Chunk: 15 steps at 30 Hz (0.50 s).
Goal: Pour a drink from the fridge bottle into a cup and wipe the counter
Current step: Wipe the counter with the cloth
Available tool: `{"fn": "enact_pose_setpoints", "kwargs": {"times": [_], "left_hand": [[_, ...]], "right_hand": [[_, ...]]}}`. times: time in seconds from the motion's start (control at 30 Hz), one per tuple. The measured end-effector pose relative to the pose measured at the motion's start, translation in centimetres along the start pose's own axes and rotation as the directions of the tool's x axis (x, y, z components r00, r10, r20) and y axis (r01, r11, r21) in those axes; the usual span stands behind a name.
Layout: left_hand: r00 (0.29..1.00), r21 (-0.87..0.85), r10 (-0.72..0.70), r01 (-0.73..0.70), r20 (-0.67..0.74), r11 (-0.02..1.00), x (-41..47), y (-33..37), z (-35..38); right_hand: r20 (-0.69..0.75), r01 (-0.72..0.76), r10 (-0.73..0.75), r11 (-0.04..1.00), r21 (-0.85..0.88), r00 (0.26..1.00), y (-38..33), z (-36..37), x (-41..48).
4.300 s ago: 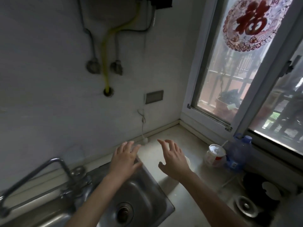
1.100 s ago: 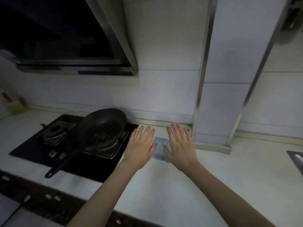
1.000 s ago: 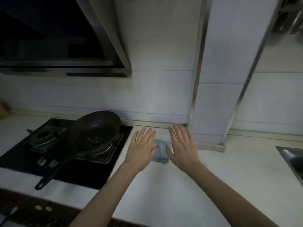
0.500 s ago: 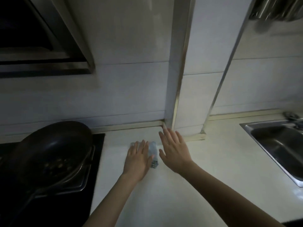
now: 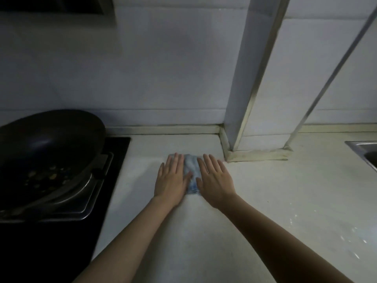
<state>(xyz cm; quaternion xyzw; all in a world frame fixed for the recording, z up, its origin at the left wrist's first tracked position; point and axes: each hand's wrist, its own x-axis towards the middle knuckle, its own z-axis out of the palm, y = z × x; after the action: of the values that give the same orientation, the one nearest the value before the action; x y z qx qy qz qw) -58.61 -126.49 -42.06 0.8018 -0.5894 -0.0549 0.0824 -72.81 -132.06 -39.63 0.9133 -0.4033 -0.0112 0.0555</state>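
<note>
In the head view, the light blue cloth (image 5: pixel 190 168) lies on the pale table (image 5: pixel 285 201), folded into a narrow strip that runs away from the person. Only its middle band shows between the 2 hands. The left hand (image 5: pixel 173 180) lies flat on the left side of the cloth, palm down, with the 4 fingers straight and close together and the thumb resting on the fabric; its grip is released and clasps nothing. The right hand (image 5: pixel 214 181) lies flat on the right side of the cloth in the same manner, fingers straight and a little spread, thumb at the edge of the fabric; its grip is also released. Whether the palms press hard or only rest, I cannot tell. Both bare forearms come up from the lower edge of the frame toward the cloth. To the left of the cloth, apart from it, a black stove (image 5: pixel 61 252) is set in the table, and on its burner sits a dark pan (image 5: pixel 47 139), tilted, with small pale bits inside. Behind the cloth rises the white tiled wall (image 5: pixel 142 68). Behind and to the right of the cloth, near it, a tiled column (image 5: pixel 255 88) stands out from the wall. Far to the right of the cloth, at the frame edge, a corner of a steel sink (image 5: pixel 365 152) shows. Above and to the left of the cloth, the dark underside of a range hood (image 5: pixel 61 5) shows.
</note>
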Motion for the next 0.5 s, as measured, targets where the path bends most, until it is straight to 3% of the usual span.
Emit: {"fn": "enact_pose_setpoints", "kwargs": {"times": [0.5], "left_hand": [[0.999,0.151,0.034,-0.038,0.034,0.988,2.6,-0.6,2.0]], "right_hand": [[-0.028,0.112,-0.108,0.963,0.246,0.994,-1.3,4.4,4.6]]}}
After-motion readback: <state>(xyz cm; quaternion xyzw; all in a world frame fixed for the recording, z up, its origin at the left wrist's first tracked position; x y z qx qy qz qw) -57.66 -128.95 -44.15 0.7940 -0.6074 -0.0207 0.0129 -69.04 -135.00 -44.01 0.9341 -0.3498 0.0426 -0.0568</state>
